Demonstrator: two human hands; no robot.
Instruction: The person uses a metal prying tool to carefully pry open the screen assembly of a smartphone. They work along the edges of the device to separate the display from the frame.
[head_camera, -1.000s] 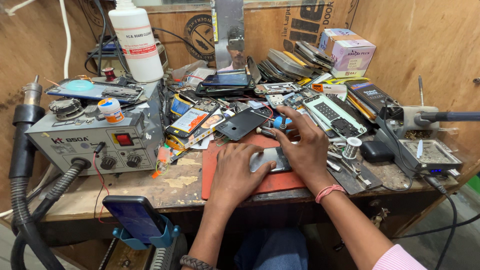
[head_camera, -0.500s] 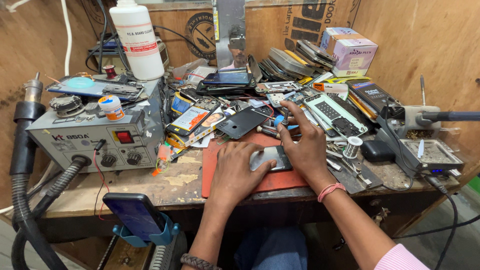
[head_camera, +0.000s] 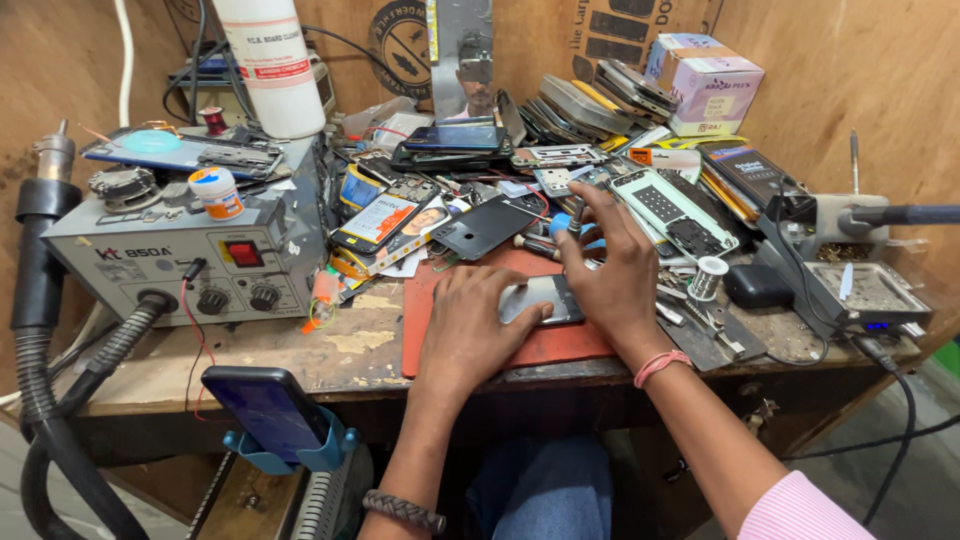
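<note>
The fingers (head_camera: 575, 215) of the right hand (head_camera: 615, 275) are closed on a blue-handled screwdriver (head_camera: 560, 225); the left hand (head_camera: 470, 330) lies open, pressing on a phone (head_camera: 545, 298). The phone lies flat on the red mat (head_camera: 425, 320) near the front edge of the wooden workbench (head_camera: 250, 360), its long axis running left to right. A white bottle (head_camera: 270, 60) stands at the back left, beside the wooden wall.

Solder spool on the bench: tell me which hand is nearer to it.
Right. The right hand sits just left of the solder spool, fingers among the tools. The left hand is farther left, pressing the phone on the red mat.
</note>
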